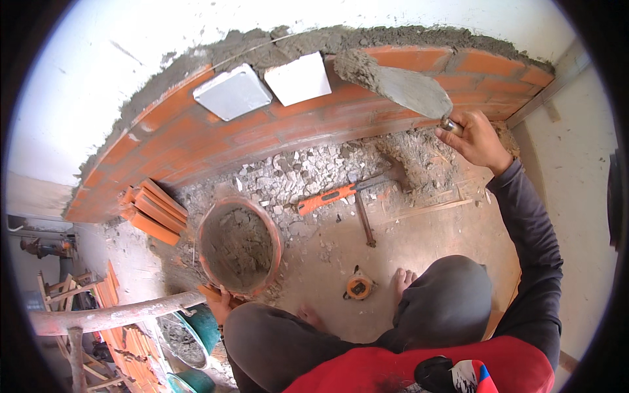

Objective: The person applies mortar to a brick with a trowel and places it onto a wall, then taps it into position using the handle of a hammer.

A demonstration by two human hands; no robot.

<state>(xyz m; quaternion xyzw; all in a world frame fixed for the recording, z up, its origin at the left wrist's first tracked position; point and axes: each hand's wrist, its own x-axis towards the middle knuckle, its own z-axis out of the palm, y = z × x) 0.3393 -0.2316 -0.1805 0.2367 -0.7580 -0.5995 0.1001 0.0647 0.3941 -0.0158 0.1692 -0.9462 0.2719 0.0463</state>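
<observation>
The right hand (477, 141) grips a silvery, leaf-shaped metal trowel (416, 93), grey mortar (357, 68) heaped on its tip, near the orange brick wall's (308, 121) top edge, contact unclear; the left hand (221, 306) clasps an orange clay brick (209, 293); keeping the blade level should prevent spills.

A hammer (327, 198) with an orange grip lies on the floor (426, 239), a thin rusty bar (364, 219) set crosswise to it. Nearer the bottom sits a tape measure (359, 286) — orange and black, well apart from both. Pale rubble (288, 177) is scattered above the hammer, and thin wood strips (432, 208) lie to its right. At lower left a rough pole (118, 319) runs across the view — a green tub (203, 324) shows just below its right end, with a second tub (193, 380) beneath.
</observation>
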